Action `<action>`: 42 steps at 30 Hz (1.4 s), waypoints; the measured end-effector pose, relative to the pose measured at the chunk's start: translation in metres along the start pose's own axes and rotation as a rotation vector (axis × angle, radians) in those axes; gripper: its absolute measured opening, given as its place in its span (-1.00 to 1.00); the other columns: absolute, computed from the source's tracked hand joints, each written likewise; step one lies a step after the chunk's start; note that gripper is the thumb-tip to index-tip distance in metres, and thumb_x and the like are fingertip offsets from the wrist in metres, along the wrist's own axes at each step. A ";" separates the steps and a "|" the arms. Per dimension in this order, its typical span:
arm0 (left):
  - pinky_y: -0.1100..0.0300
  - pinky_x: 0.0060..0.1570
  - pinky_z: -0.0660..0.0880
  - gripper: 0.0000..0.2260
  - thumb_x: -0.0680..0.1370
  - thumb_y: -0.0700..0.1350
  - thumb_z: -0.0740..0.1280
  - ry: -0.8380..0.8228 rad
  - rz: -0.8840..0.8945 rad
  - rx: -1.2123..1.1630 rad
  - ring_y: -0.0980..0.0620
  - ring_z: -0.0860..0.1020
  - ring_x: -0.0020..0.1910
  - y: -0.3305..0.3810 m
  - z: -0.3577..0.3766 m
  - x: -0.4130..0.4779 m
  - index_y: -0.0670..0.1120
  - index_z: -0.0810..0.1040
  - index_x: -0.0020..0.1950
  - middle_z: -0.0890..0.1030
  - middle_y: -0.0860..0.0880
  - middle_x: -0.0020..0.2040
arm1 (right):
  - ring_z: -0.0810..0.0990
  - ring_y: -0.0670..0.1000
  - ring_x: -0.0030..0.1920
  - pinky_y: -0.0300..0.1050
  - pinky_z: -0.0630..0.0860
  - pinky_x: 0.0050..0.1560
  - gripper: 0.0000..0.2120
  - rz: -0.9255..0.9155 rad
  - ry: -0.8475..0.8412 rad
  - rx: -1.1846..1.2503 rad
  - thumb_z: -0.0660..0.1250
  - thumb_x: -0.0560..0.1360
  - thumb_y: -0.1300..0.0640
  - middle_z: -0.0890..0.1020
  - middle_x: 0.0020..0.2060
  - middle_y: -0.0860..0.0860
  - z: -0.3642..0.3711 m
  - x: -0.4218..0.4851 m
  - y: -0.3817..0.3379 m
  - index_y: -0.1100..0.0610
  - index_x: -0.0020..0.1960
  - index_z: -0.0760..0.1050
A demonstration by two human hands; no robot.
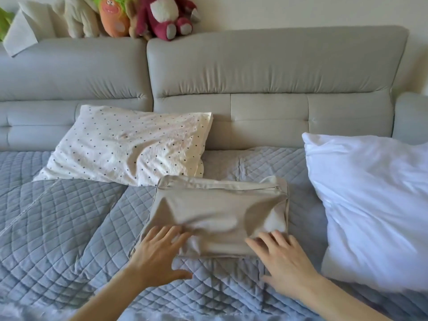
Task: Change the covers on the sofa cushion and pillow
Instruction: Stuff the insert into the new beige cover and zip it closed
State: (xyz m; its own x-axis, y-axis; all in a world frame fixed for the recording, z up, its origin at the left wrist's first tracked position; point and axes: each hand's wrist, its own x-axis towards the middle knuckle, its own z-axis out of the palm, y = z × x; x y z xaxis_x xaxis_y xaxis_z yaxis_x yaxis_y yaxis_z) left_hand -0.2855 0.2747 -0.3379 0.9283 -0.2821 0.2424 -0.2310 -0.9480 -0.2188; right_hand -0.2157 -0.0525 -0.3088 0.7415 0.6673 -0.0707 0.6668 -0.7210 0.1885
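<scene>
Pressing down with left grip (pixel 159 251) and right grip (pixel 286 262), both spread flat with fingers straight, on the near edge of a beige zippered fabric cover (pixel 220 205), limp and empty-looking, mid-seat on the blue-grey quilted sofa throw (pixel 58 228). Probably about halfway: at the seat's right edge, a plump bare white pillow insert (pixel 370 205), not yet sleeved. Against the grey padded backrest (pixel 278 66), left of centre, a white dotted pillow (pixel 129 144); cannot tell whether freshly covered or awaiting change. Cannot make out fingertips through blur, nor whether unzipped. Cut off at right: insert's far side.
</scene>
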 end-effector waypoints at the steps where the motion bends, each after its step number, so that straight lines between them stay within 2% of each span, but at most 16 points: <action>1: 0.06 -0.01 0.58 -0.26 0.30 0.57 0.24 -0.037 0.005 0.034 0.05 0.59 0.08 -0.002 0.005 0.000 0.09 0.51 0.28 0.56 0.09 0.16 | 0.49 0.11 0.03 0.04 0.54 -0.18 -0.21 0.005 -0.007 -0.050 0.60 0.06 0.01 0.57 0.07 0.00 0.002 0.002 -0.005 -0.02 0.27 0.47; 3: 0.14 -0.10 0.60 -0.34 0.29 0.45 0.39 -0.053 0.047 0.012 0.11 0.59 0.05 -0.007 0.006 -0.001 0.13 0.50 0.27 0.56 0.14 0.14 | 0.49 0.12 0.12 0.06 0.54 -0.03 -0.40 -0.055 0.069 0.049 0.41 0.35 0.25 0.55 0.14 -0.01 -0.003 0.006 -0.002 -0.03 0.36 0.42; 5: 0.24 -0.27 0.59 -0.55 0.32 0.19 0.55 -0.017 0.063 -0.082 0.17 0.60 -0.12 -0.016 -0.007 0.000 0.19 0.52 0.15 0.57 0.22 -0.02 | 0.54 -0.03 0.11 -0.04 0.53 0.04 -0.62 -0.048 0.088 0.401 0.23 0.54 0.19 0.59 0.08 -0.16 -0.028 0.005 0.009 -0.13 0.29 0.48; 8: 0.17 -0.47 0.51 -0.82 0.52 0.04 0.31 0.125 -0.064 -0.268 0.09 0.58 -0.30 -0.029 -0.052 0.009 0.17 0.45 0.11 0.54 0.19 -0.13 | 0.58 -0.21 -0.09 -0.28 0.49 -0.07 -0.78 0.052 0.236 0.801 0.32 0.52 0.16 0.65 -0.18 -0.21 -0.083 0.007 0.030 -0.17 -0.02 0.58; 10: 0.12 -0.36 0.55 -0.77 0.56 0.08 0.17 0.334 -0.158 -0.317 0.05 0.60 -0.25 -0.039 -0.087 0.028 0.11 0.50 0.17 0.59 0.17 -0.06 | 0.58 -0.15 -0.17 -0.18 0.50 -0.12 -0.76 0.141 0.379 0.759 0.33 0.50 0.17 0.63 -0.24 -0.19 -0.108 0.021 0.046 -0.18 -0.01 0.51; 12: 0.00 -0.09 0.56 -0.74 0.53 -0.03 0.28 0.535 -0.206 -0.099 -0.07 0.59 -0.08 -0.051 -0.115 0.055 0.01 0.52 0.21 0.60 0.03 0.03 | 0.58 0.03 -0.18 -0.01 0.49 -0.16 -0.84 0.273 0.595 0.498 0.33 0.52 0.14 0.61 -0.19 -0.12 -0.118 0.045 0.061 -0.11 0.02 0.48; 15: -0.13 0.12 0.48 -0.45 0.23 -0.26 0.52 0.484 -0.242 0.094 -0.17 0.49 0.09 -0.055 -0.122 0.093 -0.02 0.50 0.18 0.53 -0.10 0.12 | 0.48 0.16 -0.02 0.08 0.44 -0.09 -0.84 0.311 0.831 0.148 0.27 0.48 0.23 0.62 -0.04 -0.03 -0.105 0.079 0.066 0.02 -0.10 0.58; 17: -0.09 0.28 0.34 -0.48 0.27 -0.10 0.53 0.237 -0.210 0.114 -0.12 0.44 0.20 -0.047 -0.100 0.110 0.03 0.52 0.21 0.54 -0.03 0.19 | 0.39 0.12 0.25 0.21 0.41 0.16 -0.71 0.316 0.620 0.077 0.15 0.53 0.00 0.57 0.24 0.00 -0.084 0.096 0.061 -0.04 0.10 0.61; 19: -0.08 0.44 0.09 -0.52 0.41 0.20 0.30 0.038 -0.231 0.079 -0.04 0.33 0.39 -0.041 -0.065 0.118 0.08 0.48 0.30 0.49 0.07 0.34 | 0.00 0.11 0.55 0.37 0.03 0.42 -0.37 0.366 0.203 0.116 -0.02 0.51 -0.40 0.16 0.58 -0.05 -0.060 0.107 0.052 -0.13 0.45 0.35; 20: -0.07 0.44 0.03 -0.45 0.40 0.31 0.22 -0.036 -0.240 0.023 -0.01 0.30 0.42 -0.038 -0.048 0.119 0.09 0.45 0.31 0.47 0.09 0.37 | -0.22 0.13 0.57 0.42 -0.11 0.42 -0.20 0.365 0.038 0.145 -0.07 0.42 -0.55 -0.07 0.61 -0.09 -0.049 0.108 0.049 -0.16 0.53 0.19; 22: -0.02 0.42 0.03 -0.34 0.34 0.38 0.21 -0.150 -0.230 -0.061 0.03 0.33 0.42 -0.035 -0.021 0.118 0.10 0.38 0.37 0.45 0.12 0.39 | -0.35 0.16 0.55 0.46 -0.04 0.41 0.06 0.345 -0.142 0.242 -0.08 0.20 -0.71 -0.25 0.58 -0.15 -0.031 0.107 0.046 -0.21 0.58 -0.05; 26: -0.04 0.36 0.19 -0.32 0.40 0.45 0.18 -0.201 -0.203 -0.110 0.01 0.40 0.39 -0.044 0.007 0.116 0.19 0.27 0.46 0.39 0.16 0.43 | -0.10 0.13 0.55 0.17 0.26 0.43 0.05 0.331 -0.133 0.295 0.05 0.21 -0.67 -0.16 0.57 -0.15 -0.009 0.110 0.055 -0.24 0.57 -0.10; 31: -0.07 0.15 0.30 -0.53 0.58 0.30 0.15 -0.152 -0.194 -0.044 -0.11 0.54 0.19 -0.043 0.008 0.123 0.15 0.32 0.43 0.55 -0.01 0.23 | 0.42 0.04 0.33 -0.05 0.37 0.25 -0.53 0.368 0.033 0.475 0.30 0.55 -0.14 0.44 0.30 -0.05 -0.014 0.122 0.048 -0.15 0.43 0.31; 36: -0.03 0.09 0.44 -0.77 0.50 0.03 0.35 0.400 -0.167 0.018 -0.03 0.61 -0.06 -0.090 0.001 0.071 0.10 0.55 0.16 0.61 0.03 0.00 | 0.57 -0.14 -0.05 -0.08 0.49 0.00 -0.79 0.324 0.215 0.765 0.37 0.52 0.00 0.63 -0.12 -0.21 -0.041 0.123 -0.009 -0.18 0.13 0.48; 38: -0.13 0.29 0.36 -0.69 0.50 0.03 0.34 0.561 -0.291 0.048 -0.05 0.53 0.19 -0.122 -0.019 0.032 0.10 0.55 0.24 0.59 0.00 0.16 | 0.55 -0.21 -0.13 -0.13 0.48 -0.06 -0.80 0.238 0.263 0.909 0.37 0.52 0.02 0.63 -0.16 -0.22 -0.062 0.136 -0.057 -0.24 0.06 0.45; 42: -0.16 0.50 0.07 -0.37 0.49 0.04 0.38 0.629 -0.950 -0.044 -0.10 0.26 0.48 -0.174 -0.037 -0.046 0.12 0.26 0.53 0.27 -0.03 0.52 | 0.60 -0.14 -0.04 -0.10 0.50 0.00 -0.83 0.134 0.320 1.197 0.35 0.54 0.06 0.64 -0.10 -0.21 -0.097 0.204 -0.159 -0.15 0.09 0.50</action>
State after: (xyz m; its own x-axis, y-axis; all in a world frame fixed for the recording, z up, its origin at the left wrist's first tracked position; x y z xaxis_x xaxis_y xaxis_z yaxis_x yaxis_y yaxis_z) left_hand -0.2983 0.4474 -0.2763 0.4253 0.5406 0.7259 0.4659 -0.8183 0.3366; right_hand -0.1781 0.2165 -0.2585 0.8692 0.4700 0.1536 0.3614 -0.3918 -0.8461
